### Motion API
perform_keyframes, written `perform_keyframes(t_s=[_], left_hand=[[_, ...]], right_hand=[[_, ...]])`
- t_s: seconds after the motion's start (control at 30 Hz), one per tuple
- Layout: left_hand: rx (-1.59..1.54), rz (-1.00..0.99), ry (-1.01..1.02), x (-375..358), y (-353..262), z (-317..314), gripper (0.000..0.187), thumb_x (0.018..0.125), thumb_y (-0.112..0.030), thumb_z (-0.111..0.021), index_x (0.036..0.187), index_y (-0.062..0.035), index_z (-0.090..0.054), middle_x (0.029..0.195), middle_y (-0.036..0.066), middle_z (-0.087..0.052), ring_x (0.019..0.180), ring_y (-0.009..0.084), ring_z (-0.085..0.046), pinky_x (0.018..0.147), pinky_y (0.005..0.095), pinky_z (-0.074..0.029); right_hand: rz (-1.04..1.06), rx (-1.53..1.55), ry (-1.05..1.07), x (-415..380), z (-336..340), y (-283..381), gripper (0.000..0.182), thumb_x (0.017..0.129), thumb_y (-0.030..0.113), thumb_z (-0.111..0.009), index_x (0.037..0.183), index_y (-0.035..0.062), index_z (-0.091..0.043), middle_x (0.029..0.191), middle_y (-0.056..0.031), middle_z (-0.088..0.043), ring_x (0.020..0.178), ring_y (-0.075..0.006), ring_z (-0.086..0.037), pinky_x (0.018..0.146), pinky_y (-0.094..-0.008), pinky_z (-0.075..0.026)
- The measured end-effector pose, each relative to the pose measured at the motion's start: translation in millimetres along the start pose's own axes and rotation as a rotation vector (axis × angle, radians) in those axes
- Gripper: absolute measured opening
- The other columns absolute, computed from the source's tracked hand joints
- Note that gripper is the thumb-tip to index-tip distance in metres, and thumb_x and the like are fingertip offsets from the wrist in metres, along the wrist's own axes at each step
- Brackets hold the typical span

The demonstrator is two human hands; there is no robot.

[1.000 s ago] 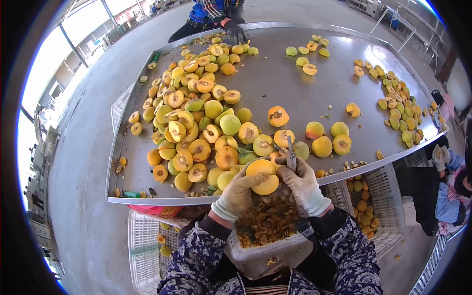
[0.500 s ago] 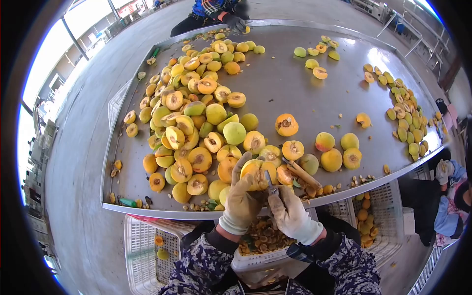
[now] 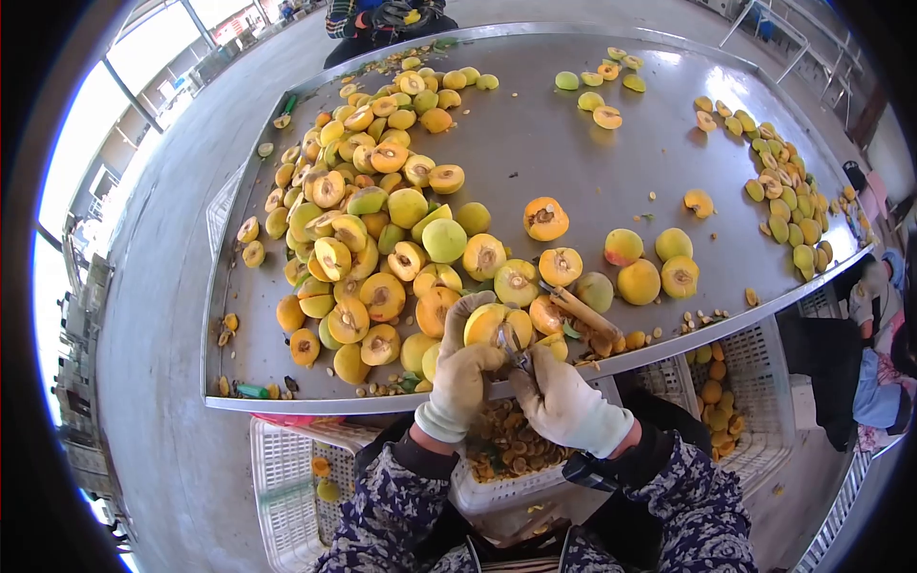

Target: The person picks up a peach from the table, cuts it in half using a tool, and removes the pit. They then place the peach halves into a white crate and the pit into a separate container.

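My gloved left hand (image 3: 460, 382) is closed around a yellow peach half (image 3: 484, 326), its cut face turned toward my right hand. In my gloved right hand (image 3: 571, 406) is a small metal pitting knife (image 3: 517, 352), its tip at the middle of the cut face. Fingers hide most of the knife's handle. Just beyond both hands lie a halved peach (image 3: 517, 283) and a brown wooden stick-like piece (image 3: 583, 315). A large heap of whole and halved peaches (image 3: 382, 296) spreads to the left.
The metal table (image 3: 535, 86) has a raised rim. Small peach halves (image 3: 788, 224) lie at the right. Below the near edge stand a crate of scraps (image 3: 497, 494) and white crates (image 3: 277, 487) (image 3: 764, 430). Co-workers' hands (image 3: 392, 15) (image 3: 864, 291) are at the far side and right.
The knife tip has moved into the middle of the cut face, and my right hand has come closer to the left. The far co-worker's hands have drawn back from the table edge.
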State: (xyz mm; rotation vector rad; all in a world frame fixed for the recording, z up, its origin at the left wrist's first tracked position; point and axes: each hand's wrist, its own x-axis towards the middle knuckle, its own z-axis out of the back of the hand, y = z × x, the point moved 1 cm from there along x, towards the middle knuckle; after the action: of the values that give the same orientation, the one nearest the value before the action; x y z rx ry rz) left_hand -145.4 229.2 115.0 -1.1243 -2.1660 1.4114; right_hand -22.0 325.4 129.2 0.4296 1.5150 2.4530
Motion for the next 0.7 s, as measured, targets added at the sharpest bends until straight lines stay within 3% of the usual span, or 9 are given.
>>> perform_keyframes(t_s=[0.03, 0.13, 0.2, 0.27, 0.3, 0.4, 0.57, 0.63, 0.7], left_hand=[[0.045, -0.009, 0.038, 4.5, -2.6, 2.1, 0.058, 0.072, 0.011, -0.043, 0.129, 0.0003, -0.042, 0.121, 0.013, -0.054, 0.104, 0.0222, -0.060, 0.087, 0.0295, -0.052], [-0.003, 0.180, 0.126, 14.9, -11.4, 10.4, 0.056, 0.072, 0.014, -0.046, 0.127, 0.0009, -0.045, 0.114, 0.013, -0.057, 0.102, 0.0214, -0.060, 0.083, 0.0279, -0.053], [0.077, 0.241, 0.115, 16.6, -14.5, 5.3, 0.058, 0.071, 0.009, -0.048, 0.128, -0.0033, -0.045, 0.105, 0.009, -0.059, 0.086, 0.0192, -0.061, 0.073, 0.0278, -0.052], [0.022, 0.132, 0.008, 15.5, -5.9, -1.5, 0.059, 0.072, 0.009, -0.048, 0.129, -0.0050, -0.044, 0.109, 0.009, -0.058, 0.093, 0.0189, -0.060, 0.078, 0.0287, -0.052], [0.249, -0.119, 0.046, 6.8, -6.6, -10.3, 0.059, 0.075, 0.009, -0.047, 0.132, -0.0074, -0.041, 0.116, 0.010, -0.054, 0.104, 0.0195, -0.057, 0.087, 0.0306, -0.050], [-0.158, -0.023, -0.024, 2.7, 3.8, -20.8, 0.059, 0.079, 0.007, -0.046, 0.135, -0.0092, -0.038, 0.123, 0.010, -0.050, 0.113, 0.0207, -0.052, 0.096, 0.0330, -0.047], [-0.192, -0.133, -0.002, -0.8, 15.7, -26.7, 0.061, 0.080, 0.007, -0.041, 0.138, -0.0098, -0.031, 0.137, 0.015, -0.044, 0.120, 0.0263, -0.049, 0.104, 0.0385, -0.041], [-0.214, -0.173, 0.046, -1.0, 15.8, -26.7, 0.065, 0.076, 0.005, -0.040, 0.137, -0.0148, -0.033, 0.141, 0.018, -0.040, 0.125, 0.0371, -0.048, 0.106, 0.0506, -0.041], [-0.282, -0.157, 0.061, 0.3, 19.3, -25.7, 0.066, 0.075, 0.004, -0.041, 0.137, -0.0158, -0.033, 0.142, 0.018, -0.040, 0.125, 0.0386, -0.047, 0.106, 0.0521, -0.041]], right_hand=[[-0.021, -0.002, 0.003, -1.0, -1.7, -5.4, 0.014, 0.092, 0.008, -0.055, 0.097, -0.0018, -0.047, 0.075, -0.0222, -0.055, 0.069, -0.0438, -0.055, 0.058, -0.0425, -0.043], [-0.056, 0.011, 0.015, -2.8, -4.2, -12.2, 0.016, 0.093, 0.011, -0.055, 0.097, -0.0016, -0.046, 0.073, -0.0239, -0.056, 0.069, -0.0454, -0.056, 0.058, -0.0446, -0.044], [-0.062, 0.027, 0.018, -3.1, -4.9, -12.1, 0.017, 0.093, 0.013, -0.055, 0.096, -0.0013, -0.046, 0.071, -0.0252, -0.057, 0.069, -0.0465, -0.058, 0.056, -0.0463, -0.044], [-0.097, 0.089, -0.035, -0.5, -0.3, -12.3, 0.015, 0.094, 0.012, -0.054, 0.096, -0.0010, -0.047, 0.075, -0.0254, -0.058, 0.073, -0.0469, -0.057, 0.059, -0.0457, -0.044], [-0.091, 0.085, -0.043, 0.0, -1.1, -12.4, 0.015, 0.094, 0.012, -0.054, 0.096, -0.0010, -0.047, 0.075, -0.0254, -0.058, 0.073, -0.0469, -0.057, 0.059, -0.0457, -0.044], [0.099, 0.127, -0.225, -0.1, -11.0, -15.0, 0.015, 0.094, 0.012, -0.054, 0.096, -0.0014, -0.048, 0.078, -0.0256, -0.057, 0.074, -0.0462, -0.057, 0.059, -0.0446, -0.044], [0.021, 0.112, -0.249, -6.2, -17.1, -11.1, 0.016, 0.092, 0.010, -0.056, 0.096, -0.0022, -0.047, 0.074, -0.0234, -0.055, 0.070, -0.0446, -0.058, 0.057, -0.0436, -0.046], [0.031, 0.069, -0.260, -5.8, -17.1, -10.3, 0.017, 0.092, 0.010, -0.057, 0.095, -0.0021, -0.047, 0.073, -0.0224, -0.055, 0.067, -0.0442, -0.058, 0.055, -0.0441, -0.046], [0.038, 0.023, -0.263, -5.8, -19.0, -12.2, 0.018, 0.091, 0.011, -0.058, 0.095, -0.0021, -0.047, 0.072, -0.0213, -0.055, 0.063, -0.0437, -0.057, 0.052, -0.0445, -0.045]])
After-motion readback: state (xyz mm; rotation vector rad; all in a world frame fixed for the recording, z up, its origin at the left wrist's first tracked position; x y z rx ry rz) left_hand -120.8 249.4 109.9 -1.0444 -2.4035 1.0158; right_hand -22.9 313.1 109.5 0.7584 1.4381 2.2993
